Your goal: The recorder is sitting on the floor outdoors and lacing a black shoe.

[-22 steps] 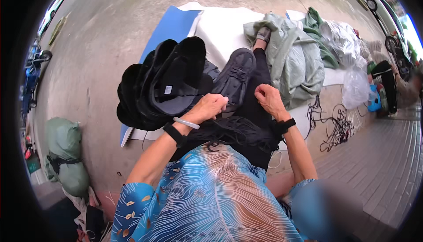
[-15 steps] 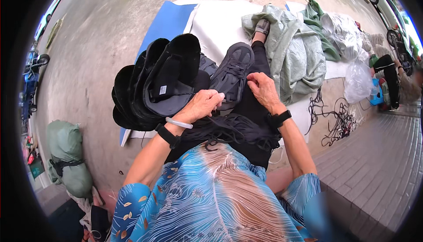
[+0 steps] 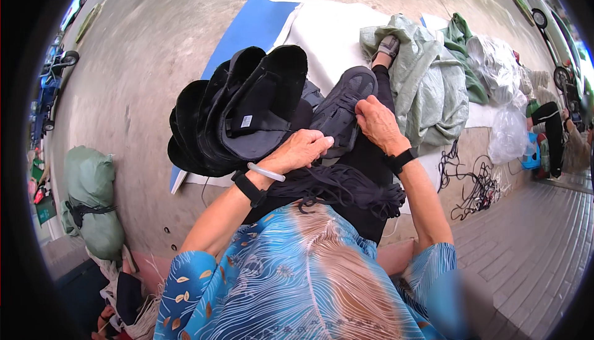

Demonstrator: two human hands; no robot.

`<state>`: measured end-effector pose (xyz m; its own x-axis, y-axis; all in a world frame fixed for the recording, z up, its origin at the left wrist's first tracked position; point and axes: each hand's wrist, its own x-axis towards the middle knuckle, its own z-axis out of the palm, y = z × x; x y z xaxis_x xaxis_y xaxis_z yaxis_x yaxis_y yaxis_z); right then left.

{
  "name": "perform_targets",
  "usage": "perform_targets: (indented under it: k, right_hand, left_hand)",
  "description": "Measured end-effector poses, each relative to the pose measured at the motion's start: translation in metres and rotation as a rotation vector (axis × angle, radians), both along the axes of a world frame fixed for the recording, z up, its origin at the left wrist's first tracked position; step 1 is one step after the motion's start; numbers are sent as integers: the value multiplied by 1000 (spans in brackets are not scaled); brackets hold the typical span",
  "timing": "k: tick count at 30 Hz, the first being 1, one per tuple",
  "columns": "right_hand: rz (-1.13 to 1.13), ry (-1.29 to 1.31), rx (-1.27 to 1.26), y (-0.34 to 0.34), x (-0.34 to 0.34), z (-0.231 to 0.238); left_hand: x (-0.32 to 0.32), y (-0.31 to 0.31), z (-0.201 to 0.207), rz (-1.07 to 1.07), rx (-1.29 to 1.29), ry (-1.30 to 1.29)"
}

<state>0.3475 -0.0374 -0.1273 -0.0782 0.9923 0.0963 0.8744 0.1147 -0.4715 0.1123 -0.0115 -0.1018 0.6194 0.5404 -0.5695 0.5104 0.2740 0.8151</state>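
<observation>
A grey lace-up shoe lies just above the centre of the frame on a seated person's dark-trousered legs, toe pointing to the upper right. The left hand is at the shoe's near end, fingers curled into a narrow grip; the right hand is by the lacing on its right side, fingertips drawn close together. Whether either pinch has caught a lace cannot be told. A heap of dark laces rests in the lap at the centre. Left of the shoe, black plush-looking pieces nest together. The step in hand appears to be lacing; the next move seems to call for a steady left hold while the right fingers guide a lace end.
</observation>
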Motion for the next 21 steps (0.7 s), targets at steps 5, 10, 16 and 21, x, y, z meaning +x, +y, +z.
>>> perform_targets:
  k: [5,10,16,21]
  right_hand:
    - [230,-246,-48,15,3,5]
    - [361,-340,44,15,-2,2]
    - [318,-329,421,-19,-1,-22]
    - [285,-536,137,-33,-26,-1]
  left_hand:
    - [-2,-2,-15,-50,172,-44]
    - [5,-4,-28,33,205,-90]
    - [-4,11,-29,356,150,-295]
    - [-13,6,-11,362,-157,-405]
